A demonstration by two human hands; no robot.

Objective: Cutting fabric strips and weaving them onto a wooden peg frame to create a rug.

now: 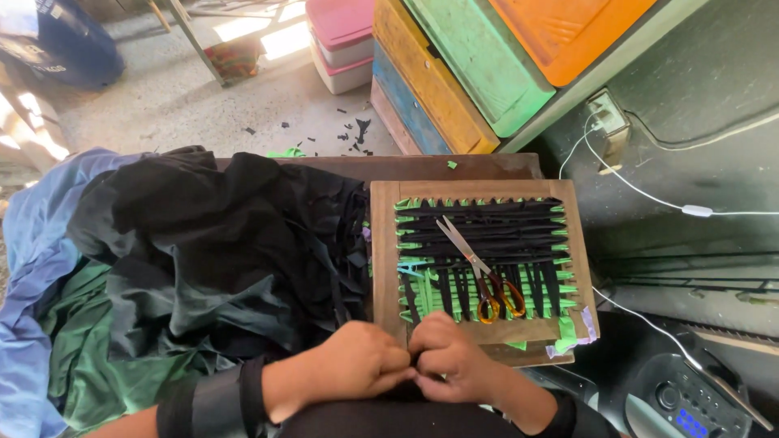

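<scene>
A square wooden weaving frame (385,243) lies on a brown table, strung with green and black cloth strips (487,235). Scissors (479,272) with amber handles rest on the woven strips. My left hand (345,365) and my right hand (450,357) meet at the frame's near edge, both pinching the same black cloth strip (415,367) between their fingers. A black cuff covers my left forearm.
A heap of black cloth (219,243) lies left of the frame, with green cloth (89,357) and blue cloth (32,243) beyond it. Coloured crates (454,73) stand behind the table. A white cable (649,195) and a speaker (690,397) are on the right.
</scene>
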